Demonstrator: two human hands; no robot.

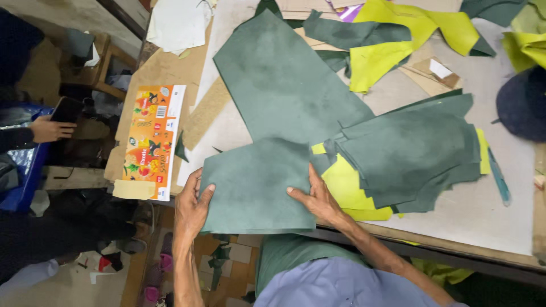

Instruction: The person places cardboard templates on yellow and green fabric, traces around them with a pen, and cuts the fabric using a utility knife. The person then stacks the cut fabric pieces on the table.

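Both hands, left hand (pixel 192 206) and right hand (pixel 314 196), clamp opposite edges of a flat green suede-like leather panel (pixel 256 187) at the near edge of the grey counter (pixel 483 216), left of a stack of green and yellow leather pieces (pixel 409 153); holding it taut and flat seems wise.

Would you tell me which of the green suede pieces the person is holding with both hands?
The small squarish green piece at the table's near edge, gripped by the left hand and right hand; the other green pieces lie untouched.
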